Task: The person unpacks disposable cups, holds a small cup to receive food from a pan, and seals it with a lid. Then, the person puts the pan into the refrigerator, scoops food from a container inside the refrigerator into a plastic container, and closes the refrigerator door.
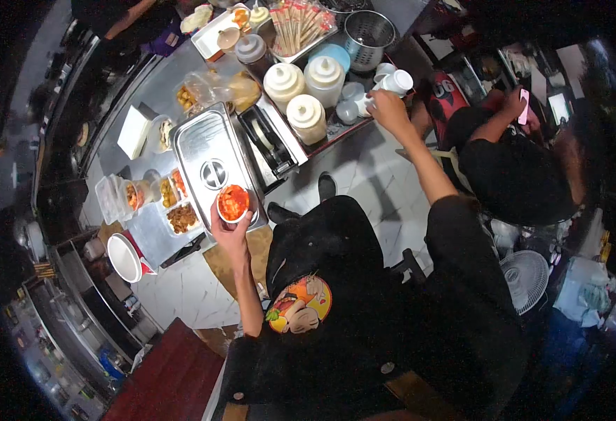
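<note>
My left hand [230, 230] is wrapped around a small white cup [233, 203] filled with chunky red food, held over the near end of a steel lid [209, 151]. At the far counter edge, my right hand [391, 112] has its fingers curled in beside clear plastic cups or lids [348, 110]. A stack of white cups [397, 82] lies just beyond its knuckles. What its fingertips grip is too small to make out. White squeeze bottles [306, 119] stand to the left of that hand.
An open takeout tray [183, 218] of food sits left of the steel lid. A black appliance [267, 144], wrapped chopsticks [299, 27] and a perforated metal basket [369, 41] are on the counter. A white bucket [125, 257] stands lower left. A seated person [511, 161] holds a phone at right.
</note>
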Tool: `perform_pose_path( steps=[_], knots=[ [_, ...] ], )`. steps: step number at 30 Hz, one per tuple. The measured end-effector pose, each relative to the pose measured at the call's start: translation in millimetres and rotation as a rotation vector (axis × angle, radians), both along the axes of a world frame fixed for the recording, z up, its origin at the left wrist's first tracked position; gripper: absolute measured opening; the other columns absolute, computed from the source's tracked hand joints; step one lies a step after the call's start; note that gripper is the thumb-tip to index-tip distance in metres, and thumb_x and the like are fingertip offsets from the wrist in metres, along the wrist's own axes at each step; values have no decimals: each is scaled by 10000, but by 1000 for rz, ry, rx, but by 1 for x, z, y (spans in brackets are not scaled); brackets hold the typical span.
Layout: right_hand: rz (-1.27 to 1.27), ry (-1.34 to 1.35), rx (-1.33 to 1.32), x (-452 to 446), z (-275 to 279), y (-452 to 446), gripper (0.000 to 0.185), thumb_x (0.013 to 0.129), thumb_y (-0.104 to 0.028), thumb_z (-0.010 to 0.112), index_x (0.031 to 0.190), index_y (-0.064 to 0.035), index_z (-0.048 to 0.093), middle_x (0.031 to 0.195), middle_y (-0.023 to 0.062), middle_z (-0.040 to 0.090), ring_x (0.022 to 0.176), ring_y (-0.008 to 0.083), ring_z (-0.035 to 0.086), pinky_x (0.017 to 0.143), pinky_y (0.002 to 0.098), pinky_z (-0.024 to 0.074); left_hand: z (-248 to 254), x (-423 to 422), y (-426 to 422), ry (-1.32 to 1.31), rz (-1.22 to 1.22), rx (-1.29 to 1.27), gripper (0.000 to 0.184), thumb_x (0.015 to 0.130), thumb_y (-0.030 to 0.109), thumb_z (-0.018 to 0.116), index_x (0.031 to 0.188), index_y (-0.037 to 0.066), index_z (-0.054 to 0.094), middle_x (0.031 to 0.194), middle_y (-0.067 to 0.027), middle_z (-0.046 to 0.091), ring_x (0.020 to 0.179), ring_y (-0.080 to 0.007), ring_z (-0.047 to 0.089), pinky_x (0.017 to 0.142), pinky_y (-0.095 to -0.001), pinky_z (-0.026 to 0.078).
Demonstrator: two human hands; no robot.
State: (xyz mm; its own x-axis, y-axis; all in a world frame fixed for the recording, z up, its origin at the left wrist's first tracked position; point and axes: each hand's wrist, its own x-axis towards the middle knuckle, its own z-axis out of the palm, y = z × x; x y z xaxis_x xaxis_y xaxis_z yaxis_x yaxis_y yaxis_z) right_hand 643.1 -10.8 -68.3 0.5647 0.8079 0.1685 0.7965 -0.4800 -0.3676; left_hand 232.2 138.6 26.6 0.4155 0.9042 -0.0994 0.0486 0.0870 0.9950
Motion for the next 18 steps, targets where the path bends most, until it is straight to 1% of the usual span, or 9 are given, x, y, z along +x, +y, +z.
perform_pose_path(
  steps=[1,4,7,10,13,16,18],
  knots=[
    [21,-48,-75,8,-9,6,241,753,-98,677,977,-10,677,848,208,667,809,384,659,706,442,529,2,2,-1,1,-9,-2,662,699,-84,744,1299,-21,473,1203,-107,585,1096,-192,590,961,-314,473],
    [50,-25,-287,27,-33,19,272,700,-140,730,917,-9,630,883,224,641,855,405,631,756,489,507,8,6,-1,1,-30,3,663,699,-84,744,1300,-22,472,1202,-108,586,1097,-193,589,964,-316,470],
    [84,-16,-332,34,-43,25,469,652,-167,776,1034,-9,555,898,226,644,843,411,639,729,501,517,13,6,-6,13,-9,-24,666,699,-81,746,1302,-22,471,1206,-108,585,1097,-194,589,964,-317,470],
    [69,-106,-256,25,-41,27,360,783,-51,568,1126,42,508,801,234,661,736,413,661,627,517,525,11,4,-7,18,3,-34,662,698,-76,750,1298,-22,476,1208,-105,582,1097,-193,586,963,-315,466],
    [59,-92,-343,20,-42,31,547,754,-71,628,1236,16,385,808,231,663,732,413,662,622,512,527,9,0,-8,19,7,-36,657,697,-77,749,1294,-23,480,1206,-103,582,1100,-193,583,967,-314,461],
    [35,-58,-395,18,-40,33,610,720,-101,689,1235,-9,376,876,235,666,761,414,662,633,514,525,8,-1,-8,36,0,-13,658,695,-80,747,1295,-23,481,1207,-104,580,1105,-194,579,975,-316,456],
    [20,9,-410,20,-36,33,667,676,-135,743,1227,-21,383,928,233,663,795,415,660,661,515,525,7,-2,-7,30,-1,-2,661,694,-82,745,1297,-22,480,1209,-105,579,1108,-195,578,980,-319,454]
  ],
)
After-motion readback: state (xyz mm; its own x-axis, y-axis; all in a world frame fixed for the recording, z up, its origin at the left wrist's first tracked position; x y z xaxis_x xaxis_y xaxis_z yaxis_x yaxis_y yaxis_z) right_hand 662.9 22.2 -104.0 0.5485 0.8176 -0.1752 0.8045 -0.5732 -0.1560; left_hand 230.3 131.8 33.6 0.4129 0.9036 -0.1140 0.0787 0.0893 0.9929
